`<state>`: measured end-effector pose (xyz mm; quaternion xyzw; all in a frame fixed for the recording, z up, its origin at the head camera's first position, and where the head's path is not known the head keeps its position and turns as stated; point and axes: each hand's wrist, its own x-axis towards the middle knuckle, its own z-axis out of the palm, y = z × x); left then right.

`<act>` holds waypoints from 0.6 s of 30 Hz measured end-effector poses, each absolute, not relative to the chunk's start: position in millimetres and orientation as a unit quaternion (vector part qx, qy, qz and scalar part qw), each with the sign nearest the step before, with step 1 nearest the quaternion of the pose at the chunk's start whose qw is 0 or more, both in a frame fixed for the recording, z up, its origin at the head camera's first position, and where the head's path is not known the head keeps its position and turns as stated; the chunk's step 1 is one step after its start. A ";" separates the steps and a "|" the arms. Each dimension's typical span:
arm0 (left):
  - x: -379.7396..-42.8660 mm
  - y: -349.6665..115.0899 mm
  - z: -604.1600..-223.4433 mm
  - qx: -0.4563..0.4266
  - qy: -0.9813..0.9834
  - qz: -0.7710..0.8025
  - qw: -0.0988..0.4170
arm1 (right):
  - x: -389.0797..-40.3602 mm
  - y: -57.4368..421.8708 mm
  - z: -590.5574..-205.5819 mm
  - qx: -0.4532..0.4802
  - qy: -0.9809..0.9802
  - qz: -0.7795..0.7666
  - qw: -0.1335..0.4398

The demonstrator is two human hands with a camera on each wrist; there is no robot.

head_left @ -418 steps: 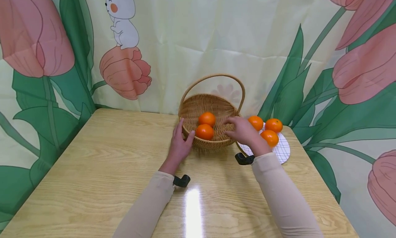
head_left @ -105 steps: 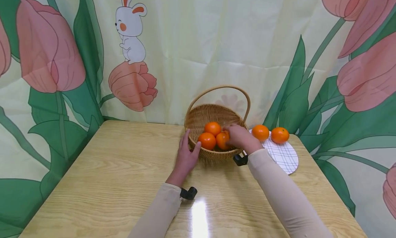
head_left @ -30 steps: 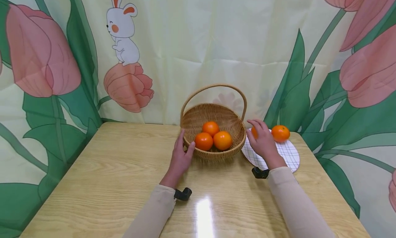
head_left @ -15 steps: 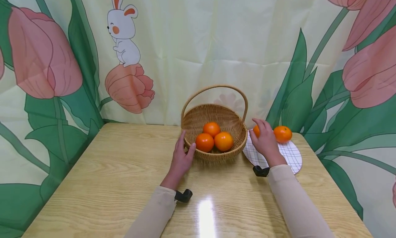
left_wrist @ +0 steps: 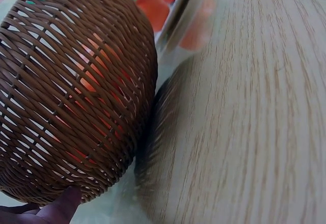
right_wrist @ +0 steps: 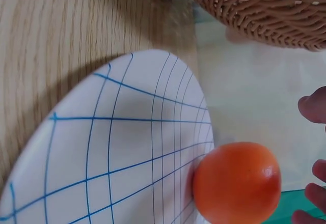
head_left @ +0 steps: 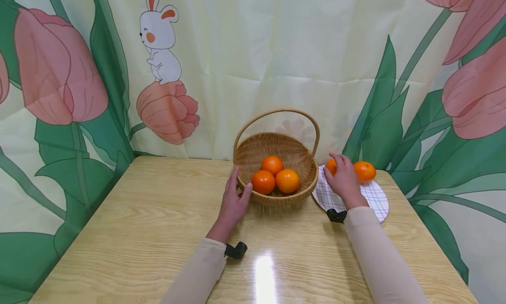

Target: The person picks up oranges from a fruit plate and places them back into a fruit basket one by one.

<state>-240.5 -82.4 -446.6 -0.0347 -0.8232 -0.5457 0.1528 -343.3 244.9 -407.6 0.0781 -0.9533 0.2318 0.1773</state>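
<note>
A wicker basket [head_left: 253, 148] with a tall handle stands at the table's back, holding three oranges [head_left: 263, 182]. My left hand [head_left: 233, 203] rests on its left front side, fingers extended, thumb at the rim. In the left wrist view the thumb [left_wrist: 63, 206] touches the weave. Over the plate [head_left: 330, 200] is my right hand [head_left: 345, 181], partly covering an orange [head_left: 330, 165]. The right wrist view shows its fingers spread at the right edge, apart from the orange [right_wrist: 237, 183] there. Another orange [head_left: 364, 171] lies on the plate, right of that hand.
The plate is white with a blue grid pattern and sits just right of the basket on the wooden table [head_left: 138, 233]. Behind the table's back edge hangs a curtain [head_left: 245, 53] printed with tulips and a rabbit.
Since the oldest frame, a third orange has gone into the basket and the plate holds one fewer. The right hand has moved from the basket to the plate. The left hand stays at the basket.
</note>
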 end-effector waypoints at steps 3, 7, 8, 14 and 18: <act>-241.1 -83.3 -447.1 -0.029 -0.826 -0.542 0.151 | -348.7 246.5 -409.9 0.072 -0.957 0.230 0.159; -242.5 -82.6 -449.3 -0.024 -0.829 -0.539 0.147 | -353.8 251.5 -412.7 0.065 -0.963 0.221 0.139; -242.6 -82.5 -449.5 -0.025 -0.829 -0.539 0.147 | -354.8 252.4 -413.4 0.064 -0.964 0.219 0.135; -242.7 -82.5 -450.2 -0.030 -0.828 -0.540 0.151 | -359.3 255.8 -415.8 0.061 -0.969 0.211 0.114; -242.6 -82.5 -450.2 -0.029 -0.828 -0.538 0.155 | -362.8 257.9 -417.5 0.056 -0.972 0.205 0.104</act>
